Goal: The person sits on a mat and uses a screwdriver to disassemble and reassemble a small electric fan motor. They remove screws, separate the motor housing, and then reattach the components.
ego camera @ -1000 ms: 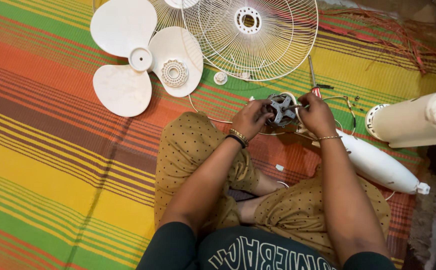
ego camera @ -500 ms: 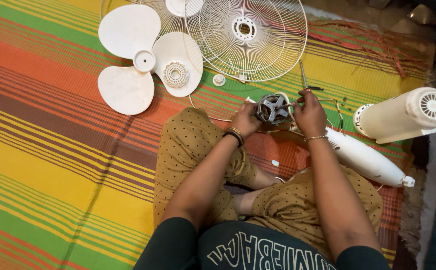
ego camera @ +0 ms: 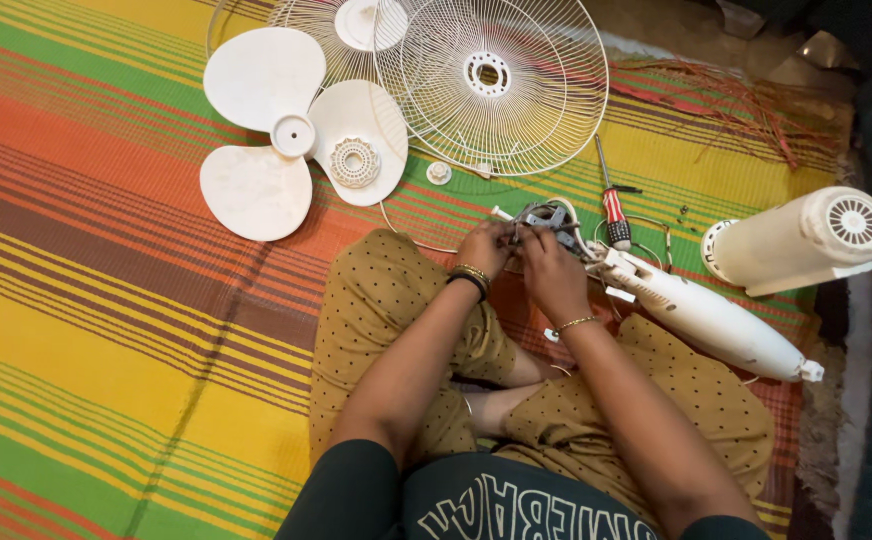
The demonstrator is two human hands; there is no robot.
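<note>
No packages, labels, signs or screens show anywhere in view.

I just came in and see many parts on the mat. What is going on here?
A person sits cross-legged on a striped mat. Both the left hand and the right hand hold a small metal fan motor above the knees. Around them lie a white fan blade, two wire grilles, a red-handled screwdriver and white fan housings.
</note>
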